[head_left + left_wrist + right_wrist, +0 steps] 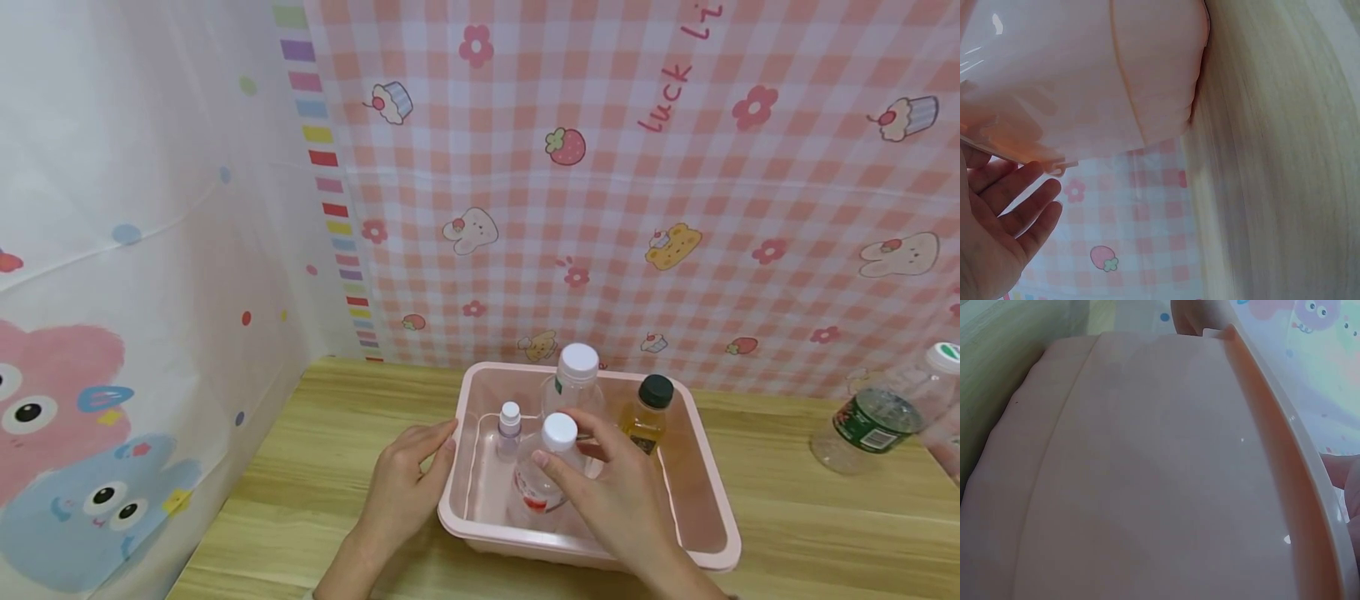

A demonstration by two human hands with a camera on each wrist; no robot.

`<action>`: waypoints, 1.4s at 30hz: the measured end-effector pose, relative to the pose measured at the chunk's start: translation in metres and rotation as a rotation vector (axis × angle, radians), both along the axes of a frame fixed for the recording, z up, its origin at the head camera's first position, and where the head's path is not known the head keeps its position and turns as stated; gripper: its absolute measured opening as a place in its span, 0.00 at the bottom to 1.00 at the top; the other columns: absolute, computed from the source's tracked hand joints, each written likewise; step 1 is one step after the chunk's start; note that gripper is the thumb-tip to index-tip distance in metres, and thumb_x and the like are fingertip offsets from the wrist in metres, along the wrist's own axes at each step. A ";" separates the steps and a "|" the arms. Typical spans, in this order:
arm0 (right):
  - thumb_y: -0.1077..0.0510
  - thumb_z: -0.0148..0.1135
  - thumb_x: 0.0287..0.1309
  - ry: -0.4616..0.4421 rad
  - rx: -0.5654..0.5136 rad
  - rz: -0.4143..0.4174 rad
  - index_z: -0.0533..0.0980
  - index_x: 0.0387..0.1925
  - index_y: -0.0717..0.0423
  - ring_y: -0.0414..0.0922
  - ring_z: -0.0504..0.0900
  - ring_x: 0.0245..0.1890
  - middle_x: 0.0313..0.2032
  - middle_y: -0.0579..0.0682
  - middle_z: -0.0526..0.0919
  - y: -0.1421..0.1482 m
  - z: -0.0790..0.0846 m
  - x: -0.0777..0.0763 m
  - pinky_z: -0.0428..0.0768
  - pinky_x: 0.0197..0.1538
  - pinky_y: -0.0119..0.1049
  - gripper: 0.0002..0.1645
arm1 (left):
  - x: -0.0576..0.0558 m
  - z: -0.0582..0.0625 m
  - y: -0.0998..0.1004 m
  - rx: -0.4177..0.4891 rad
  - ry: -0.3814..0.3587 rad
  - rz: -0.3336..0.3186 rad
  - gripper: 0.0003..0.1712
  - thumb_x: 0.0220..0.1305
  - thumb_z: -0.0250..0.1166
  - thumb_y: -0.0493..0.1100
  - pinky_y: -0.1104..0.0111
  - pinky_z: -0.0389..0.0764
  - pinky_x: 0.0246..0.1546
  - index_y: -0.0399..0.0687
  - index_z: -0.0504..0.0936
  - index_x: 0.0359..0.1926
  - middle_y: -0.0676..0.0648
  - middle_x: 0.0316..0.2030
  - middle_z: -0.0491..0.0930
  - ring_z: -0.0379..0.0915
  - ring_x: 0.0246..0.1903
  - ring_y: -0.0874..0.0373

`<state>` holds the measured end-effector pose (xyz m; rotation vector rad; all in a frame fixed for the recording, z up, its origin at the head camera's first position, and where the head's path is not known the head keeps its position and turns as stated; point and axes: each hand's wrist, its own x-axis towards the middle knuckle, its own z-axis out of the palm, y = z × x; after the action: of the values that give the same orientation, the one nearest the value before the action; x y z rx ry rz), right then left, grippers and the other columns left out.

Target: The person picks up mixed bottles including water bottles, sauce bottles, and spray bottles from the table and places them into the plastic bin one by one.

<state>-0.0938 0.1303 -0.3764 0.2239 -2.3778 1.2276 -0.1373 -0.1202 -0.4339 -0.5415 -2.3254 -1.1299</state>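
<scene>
A pink plastic basin (474, 533) stands on the wooden table. Inside its front part is a clear plastic bottle (531, 479) with a white cap and a red mark, upright. My right hand (626, 492) grips this bottle just below the cap, between thumb and fingers. My left hand (401, 479) touches the basin's left rim with its fingertips; in the left wrist view its fingers (1025, 203) lie loosely bent at the rim. Also in the basin are a small white-capped bottle (509, 429), a larger white-capped clear bottle (577, 379) and a dark-capped bottle of amber liquid (647, 417).
Right of the basin, an empty-looking clear bottle with a green label (877, 421) stands on the wooden table (795, 517). A pink checked cloth (517, 250) hangs behind the table, and a white printed sheet (172, 275) hangs on the left.
</scene>
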 end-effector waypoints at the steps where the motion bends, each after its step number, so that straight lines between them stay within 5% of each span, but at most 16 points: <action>1: 0.58 0.86 0.47 0.010 -0.006 0.009 0.83 0.54 0.49 0.44 0.89 0.44 0.47 0.42 0.89 0.000 0.000 0.000 0.88 0.46 0.41 0.31 | 0.000 0.000 0.000 0.000 0.000 0.000 0.16 0.68 0.68 0.36 0.56 0.86 0.53 0.40 0.89 0.55 0.47 0.52 0.89 0.85 0.50 0.56; 6: 0.63 0.85 0.46 0.034 -0.047 0.054 0.83 0.54 0.52 0.43 0.88 0.45 0.48 0.43 0.89 0.002 0.001 0.001 0.89 0.47 0.39 0.30 | 0.000 -0.001 0.000 0.001 0.004 0.000 0.16 0.68 0.68 0.36 0.56 0.86 0.53 0.40 0.89 0.55 0.47 0.51 0.89 0.85 0.50 0.56; 16: 0.62 0.85 0.46 0.074 -0.024 0.011 0.83 0.53 0.54 0.41 0.86 0.50 0.50 0.42 0.88 0.016 0.010 0.006 0.82 0.50 0.23 0.30 | -0.001 0.000 0.000 -0.003 0.017 -0.009 0.16 0.68 0.68 0.36 0.56 0.87 0.52 0.40 0.89 0.55 0.46 0.51 0.89 0.85 0.50 0.55; 27: 0.64 0.76 0.60 0.062 -0.049 -0.003 0.82 0.60 0.50 0.33 0.83 0.49 0.54 0.43 0.86 0.051 0.023 0.014 0.77 0.55 0.20 0.26 | 0.000 0.000 0.000 -0.008 0.008 -0.001 0.16 0.68 0.68 0.36 0.56 0.86 0.52 0.41 0.89 0.55 0.47 0.51 0.89 0.85 0.50 0.55; 36: 0.76 0.70 0.55 0.285 -0.039 0.036 0.80 0.62 0.61 0.30 0.79 0.58 0.58 0.43 0.85 0.087 0.016 0.012 0.75 0.56 0.18 0.32 | 0.000 -0.001 0.000 -0.009 0.013 -0.004 0.15 0.68 0.68 0.36 0.57 0.86 0.53 0.41 0.89 0.55 0.48 0.51 0.89 0.85 0.50 0.57; 42: 0.74 0.70 0.55 0.368 0.012 0.030 0.79 0.61 0.67 0.29 0.75 0.63 0.65 0.39 0.80 0.109 0.012 0.008 0.72 0.60 0.17 0.29 | -0.001 -0.001 0.000 -0.008 0.016 0.000 0.15 0.68 0.68 0.36 0.57 0.86 0.53 0.40 0.89 0.55 0.47 0.51 0.89 0.85 0.49 0.56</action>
<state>-0.0855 0.2394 -0.3646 0.4498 -2.0701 1.0792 -0.1379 -0.1204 -0.4347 -0.5511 -2.3173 -1.1122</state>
